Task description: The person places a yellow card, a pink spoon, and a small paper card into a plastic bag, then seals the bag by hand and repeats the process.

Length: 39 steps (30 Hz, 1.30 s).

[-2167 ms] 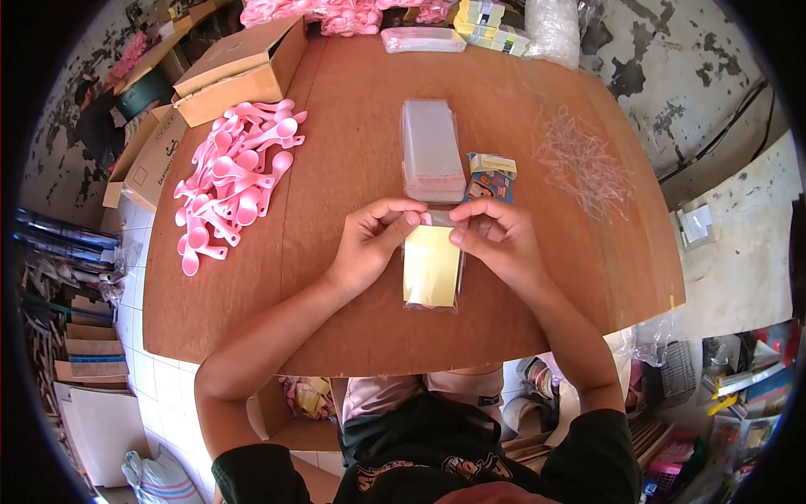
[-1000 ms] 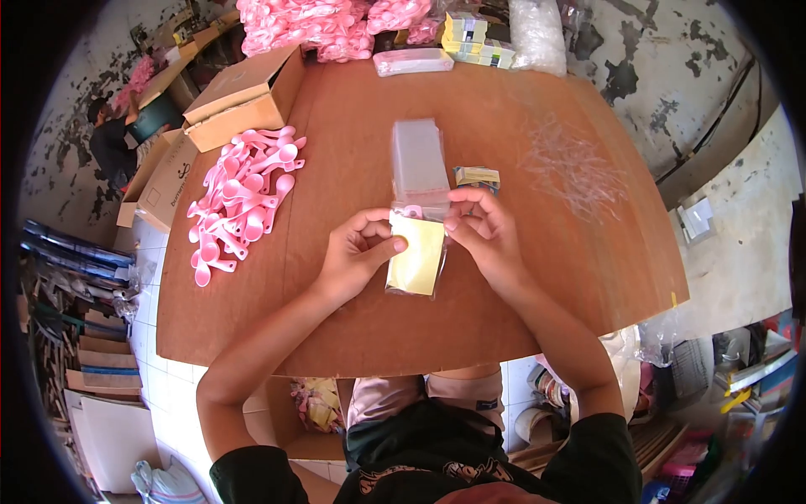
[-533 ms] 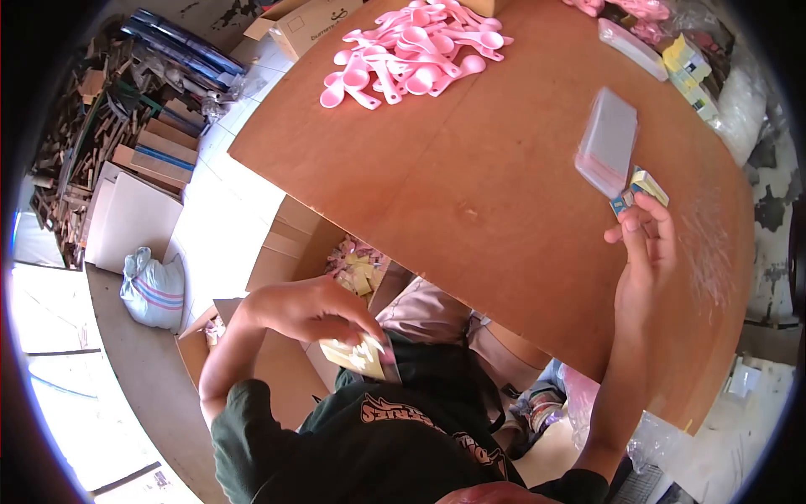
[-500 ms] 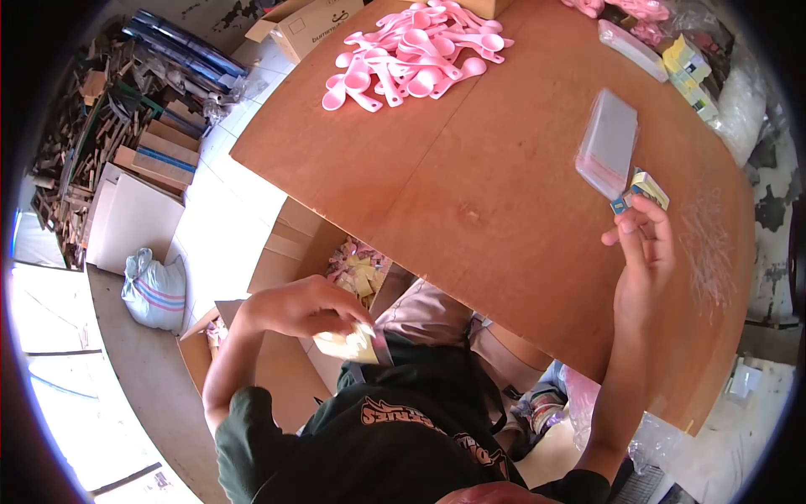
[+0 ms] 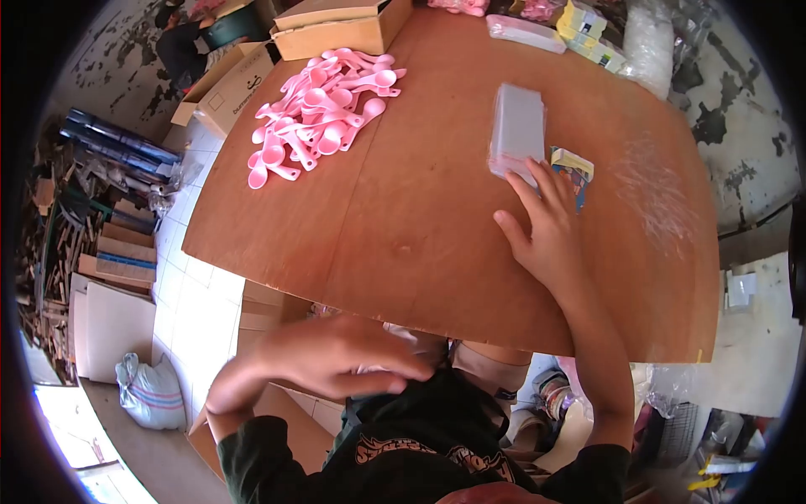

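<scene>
The person's right hand (image 5: 550, 239) lies flat on the brown desk (image 5: 403, 218). Its fingers are spread wide and hold nothing. The fingertips touch the near end of a stack of clear sleeves (image 5: 516, 126), which lies lengthwise toward the far side of the desk. Just beside that stack, on its right, is a small printed packet (image 5: 574, 166), blue and yellow, and the outer fingers partly cover it.

The left hand (image 5: 336, 361) is down below the desk's near edge, in front of the person's dark shirt. Its fingers are loosely curled (it is too blurred to tell whether they hold anything).

Well apart from the right hand, toward the far left of the desk, a loose heap of pink spoons (image 5: 323, 113) spreads out. Behind the heap, a shallow cardboard box (image 5: 340, 29) sits at the desk's far edge.
</scene>
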Tool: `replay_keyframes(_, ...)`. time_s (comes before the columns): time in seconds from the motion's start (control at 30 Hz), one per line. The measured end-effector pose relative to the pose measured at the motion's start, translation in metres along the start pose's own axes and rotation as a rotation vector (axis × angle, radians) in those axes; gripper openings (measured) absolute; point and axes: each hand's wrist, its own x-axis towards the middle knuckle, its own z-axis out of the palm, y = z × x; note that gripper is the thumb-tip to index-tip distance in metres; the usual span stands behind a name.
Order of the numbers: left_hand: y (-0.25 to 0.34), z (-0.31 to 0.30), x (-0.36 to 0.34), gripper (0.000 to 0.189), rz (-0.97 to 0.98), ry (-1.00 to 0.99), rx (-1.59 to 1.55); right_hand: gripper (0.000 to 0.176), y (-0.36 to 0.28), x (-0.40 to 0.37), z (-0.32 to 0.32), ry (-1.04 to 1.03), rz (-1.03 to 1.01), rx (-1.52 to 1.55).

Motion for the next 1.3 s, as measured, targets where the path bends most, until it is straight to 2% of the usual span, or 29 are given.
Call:
replay_keyframes(0.03, -0.012, 0.001, 0.014, 0.027, 0.109, 0.141, 0.008, 0.045, 0.001, 0.001, 0.002, -0.032, 0.030, -0.102)
replay_keyframes(0.1, -0.021, -0.029, 0.046, 0.023, -0.035, 0.081, 0.144, 0.051, 0.005, 0.002, 0.005, -0.099, 0.091, -0.227)
replay_keyframes(0.13, -0.038, -0.034, 0.066, 0.021, 0.039, 0.215, 0.193, 0.051, 0.008, 0.004, 0.007, -0.095, 0.095, -0.239)
replay_keyframes(0.17, -0.047, -0.045, 0.087, 0.019, -0.021, 0.298, 0.150, 0.052, 0.011, 0.007, 0.009, -0.118, 0.104, -0.290)
replay_keyframes(0.2, -0.067, -0.055, 0.109, 0.019, 0.027, 0.395, 0.155, 0.052, 0.014, 0.010, 0.012, -0.138, 0.114, -0.341)
replay_keyframes(0.23, -0.087, -0.063, 0.126, 0.019, 0.074, 0.492, 0.157, 0.052, 0.016, 0.009, 0.016, -0.128, 0.120, -0.353)
replay_keyframes(0.27, -0.099, -0.070, 0.140, 0.019, 0.087, 0.484, 0.160, 0.054, 0.017, 0.007, 0.021, -0.149, 0.121, -0.359)
replay_keyframes(0.33, -0.116, -0.079, 0.159, 0.019, 0.027, 0.690, 0.098, 0.055, 0.017, 0.005, 0.027, -0.165, 0.122, -0.373)
replay_keyframes(0.43, -0.133, -0.079, 0.165, 0.018, 0.008, 0.807, 0.104, 0.060, 0.016, 0.003, 0.030, -0.143, 0.121, -0.363)
replay_keyframes(0.53, -0.148, -0.077, 0.166, 0.022, 0.105, 0.818, 0.199, 0.058, 0.016, 0.006, 0.026, -0.120, 0.121, -0.324)
replay_keyframes(0.67, -0.146, -0.078, 0.164, 0.028, 0.124, 0.805, 0.227, 0.052, 0.010, 0.014, 0.014, -0.063, 0.115, -0.287)
replay_keyframes(0.83, -0.132, -0.076, 0.170, 0.032, 0.216, 0.780, 0.660, 0.037, 0.005, 0.013, 0.000, -0.042, -0.068, -0.094)
replay_keyframes(0.87, -0.135, -0.076, 0.169, 0.032, 0.219, 0.767, 0.650, 0.037, 0.003, 0.013, -0.002, -0.043, -0.052, -0.098)
replay_keyframes(0.93, -0.142, -0.080, 0.165, 0.027, 0.254, 0.614, 0.720, 0.034, 0.002, 0.014, -0.009, -0.004, -0.060, -0.049)
replay_keyframes(1.07, -0.151, -0.080, 0.167, 0.013, 0.203, 0.705, 0.499, 0.027, 0.022, 0.016, -0.017, 0.146, 0.147, -0.193)
replay_keyframes(1.13, -0.147, -0.080, 0.166, 0.010, 0.182, 0.743, 0.465, 0.026, 0.034, 0.014, -0.024, 0.131, 0.166, -0.197)
replay_keyframes(1.23, -0.151, -0.080, 0.166, 0.012, 0.158, 0.748, 0.250, 0.028, 0.046, 0.007, -0.029, -0.053, 0.377, -0.292)
replay_keyframes(1.3, -0.148, -0.077, 0.167, 0.012, 0.125, 0.772, 0.161, 0.030, 0.054, 0.003, -0.028, -0.078, 0.394, -0.254)
